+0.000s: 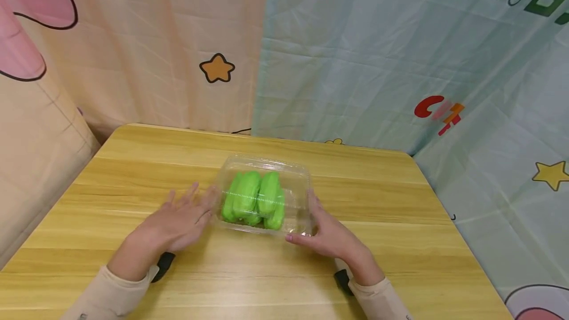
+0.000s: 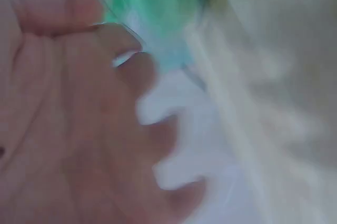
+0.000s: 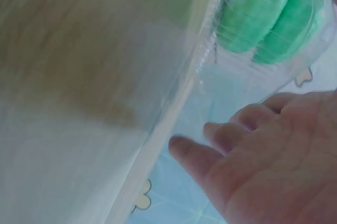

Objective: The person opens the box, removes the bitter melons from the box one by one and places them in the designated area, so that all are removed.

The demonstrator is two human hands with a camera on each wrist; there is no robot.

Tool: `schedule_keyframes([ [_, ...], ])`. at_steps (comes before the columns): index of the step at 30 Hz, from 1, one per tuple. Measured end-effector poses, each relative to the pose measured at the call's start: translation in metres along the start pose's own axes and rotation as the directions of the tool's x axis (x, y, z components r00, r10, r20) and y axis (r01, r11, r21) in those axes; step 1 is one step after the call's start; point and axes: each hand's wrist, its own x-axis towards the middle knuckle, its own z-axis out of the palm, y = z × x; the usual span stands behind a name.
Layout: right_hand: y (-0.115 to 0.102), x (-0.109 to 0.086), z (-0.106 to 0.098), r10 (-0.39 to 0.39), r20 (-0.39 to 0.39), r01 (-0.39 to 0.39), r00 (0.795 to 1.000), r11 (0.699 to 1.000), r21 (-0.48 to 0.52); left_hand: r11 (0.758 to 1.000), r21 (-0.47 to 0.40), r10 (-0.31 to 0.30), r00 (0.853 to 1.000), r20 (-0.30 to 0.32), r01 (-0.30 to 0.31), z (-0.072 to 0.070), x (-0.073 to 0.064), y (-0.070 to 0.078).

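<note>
A clear plastic clamshell box (image 1: 295,186) sits on the wooden table with its lid over several bright green, plump, elongated pieces (image 1: 247,194). My left hand (image 1: 178,223) is at the box's left side, fingers spread, with the fingertips nearest the box right at its wall. On the other side, my right hand (image 1: 331,233) spans the front right corner, its thumb along the front edge and its extended fingers by the right wall. Slightly bent fingers (image 2: 139,74) show beside the green pieces in the left wrist view. In the right wrist view, loose fingers (image 3: 192,153) lie close to the box.
The wooden table (image 1: 378,191) has rounded far corners. Behind it hangs a printed cloth (image 1: 338,63), peach on the left and pale blue on the right. A cream padded surface (image 1: 35,162) borders the table's left side.
</note>
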Motion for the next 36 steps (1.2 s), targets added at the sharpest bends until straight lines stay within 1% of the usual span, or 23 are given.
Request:
schedule_keyframes([
  [3,-0.002,0.000,0.001,-0.021,0.030,0.021,0.999,1.000,-0.010,0.995,0.074,0.063,0.998,-0.014,-0.062,-0.001,-0.001,0.004],
  [6,-0.006,-0.001,0.002,-0.039,0.074,0.042,0.996,0.998,-0.041,0.993,0.056,0.101,0.994,0.029,-0.102,0.001,-0.001,0.010],
  [8,-0.009,-0.002,0.002,-0.031,0.093,0.038,0.995,0.997,-0.069,0.994,0.045,0.098,0.994,0.043,-0.100,0.002,-0.001,0.013],
  [11,-0.012,-0.005,0.000,-0.014,0.100,0.025,0.995,0.994,-0.105,0.994,0.057,0.089,0.995,0.036,-0.091,0.001,-0.003,0.015],
  [15,-0.014,-0.006,-0.002,-0.004,0.115,0.016,0.993,0.994,-0.110,0.994,0.051,0.095,0.995,0.022,-0.096,0.000,-0.004,0.013],
  [19,-0.015,-0.007,-0.003,0.011,0.123,0.003,0.992,0.994,-0.110,0.996,0.018,0.092,0.996,-0.003,-0.092,0.000,-0.004,0.011],
  [24,-0.016,-0.007,-0.004,0.016,0.123,-0.001,0.992,0.992,-0.123,0.996,-0.034,0.083,0.996,-0.020,-0.084,0.001,-0.001,0.007],
  [27,-0.016,-0.007,-0.006,0.012,0.125,0.003,0.992,0.993,-0.120,0.994,-0.067,0.085,0.996,-0.020,-0.087,0.002,0.001,0.004],
  [33,-0.016,-0.008,-0.008,0.006,0.127,0.010,0.992,0.992,-0.127,0.991,-0.085,0.105,0.994,-0.027,-0.107,0.005,0.009,-0.006],
  [36,-0.015,-0.009,-0.008,0.000,0.128,0.016,0.992,0.992,-0.126,0.984,-0.116,0.135,0.990,-0.030,-0.138,0.005,0.014,-0.014],
])
